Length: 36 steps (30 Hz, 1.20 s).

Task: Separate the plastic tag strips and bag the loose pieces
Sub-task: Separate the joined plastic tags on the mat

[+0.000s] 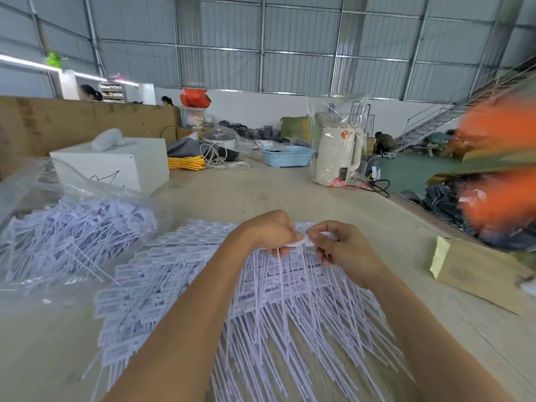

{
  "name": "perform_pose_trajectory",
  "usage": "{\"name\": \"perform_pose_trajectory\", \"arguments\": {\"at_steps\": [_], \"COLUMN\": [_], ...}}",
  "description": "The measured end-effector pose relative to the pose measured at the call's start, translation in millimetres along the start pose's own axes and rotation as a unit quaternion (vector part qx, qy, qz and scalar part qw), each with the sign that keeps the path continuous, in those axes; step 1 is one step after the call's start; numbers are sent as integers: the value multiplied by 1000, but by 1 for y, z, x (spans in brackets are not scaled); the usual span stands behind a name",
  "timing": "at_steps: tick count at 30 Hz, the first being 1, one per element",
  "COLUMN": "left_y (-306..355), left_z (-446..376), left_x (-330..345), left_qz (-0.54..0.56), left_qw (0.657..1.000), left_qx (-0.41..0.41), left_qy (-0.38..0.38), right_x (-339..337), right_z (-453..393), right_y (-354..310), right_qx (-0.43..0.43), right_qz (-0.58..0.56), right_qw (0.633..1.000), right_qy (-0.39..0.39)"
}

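Near the middle of the frame the left hand (272,232) and the right hand (338,245) met, fingers curled, each pinching the label end of a white plastic tag strip (303,242) held between them. The thin tails of the gripped pieces hung down from the fingers toward the heap below.

Under and around both forearms lay a wide spread of joined white plastic tag strips (179,274), their rectangular printed labels lined up in rows toward the centre left and their long thin tails fanning out toward the bottom of the frame. The spread rested on the pale wood-grain worktop (261,192).

At the left edge of the frame a clear plastic bag (58,224) lay open on the worktop, just beside the spread, filled with loose separated tags in a jumble.

At the right edge a flat brown cardboard box (475,271) with a yellowish flap sat on the worktop, well apart from the hands.

Farther back, in the upper left, stood a white rectangular box (116,163), with a coil of yellow cord (185,163) beside it. Toward the upper centre sat a light blue perforated plastic basket (285,156), and to its right a cream electric kettle wrapped in clear plastic (338,156).
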<state>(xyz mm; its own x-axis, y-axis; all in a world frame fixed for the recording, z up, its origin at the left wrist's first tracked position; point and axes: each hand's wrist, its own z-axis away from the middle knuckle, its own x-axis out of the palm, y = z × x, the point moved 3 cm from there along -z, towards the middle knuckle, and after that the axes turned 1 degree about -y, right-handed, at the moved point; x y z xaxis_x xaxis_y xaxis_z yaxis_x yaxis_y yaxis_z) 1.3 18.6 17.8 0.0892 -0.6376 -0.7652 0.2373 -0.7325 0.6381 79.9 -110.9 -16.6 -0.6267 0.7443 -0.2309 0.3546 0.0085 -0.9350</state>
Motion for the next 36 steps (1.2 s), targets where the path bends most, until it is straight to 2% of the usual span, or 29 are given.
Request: {"name": "perform_pose_trajectory", "arguments": {"at_steps": [6, 11, 16, 24, 28, 36], "left_y": [3, 3, 1, -2, -3, -1], "left_z": [1, 0, 0, -1, -2, 1], "left_x": [1, 3, 5, 6, 6, 4], "left_qz": [-20, 20, 73, 131, 142, 124], "left_qw": [1000, 998, 995, 988, 986, 986], "left_qx": [-7, -42, -57, -85, -89, -101], "left_qy": [15, 41, 29, 9, 13, 40], "right_x": [2, 4, 5, 7, 7, 9], "right_z": [4, 2, 2, 5, 6, 4], "right_y": [-2, -5, -4, -12, -16, -16], "right_qx": [1, -20, -13, -123, -172, -194], "right_qz": [67, 124, 121, 243, 267, 289], "right_qw": [998, 992, 992, 960, 946, 935], "right_qy": [-22, 19, 40, 62, 57, 69]}}
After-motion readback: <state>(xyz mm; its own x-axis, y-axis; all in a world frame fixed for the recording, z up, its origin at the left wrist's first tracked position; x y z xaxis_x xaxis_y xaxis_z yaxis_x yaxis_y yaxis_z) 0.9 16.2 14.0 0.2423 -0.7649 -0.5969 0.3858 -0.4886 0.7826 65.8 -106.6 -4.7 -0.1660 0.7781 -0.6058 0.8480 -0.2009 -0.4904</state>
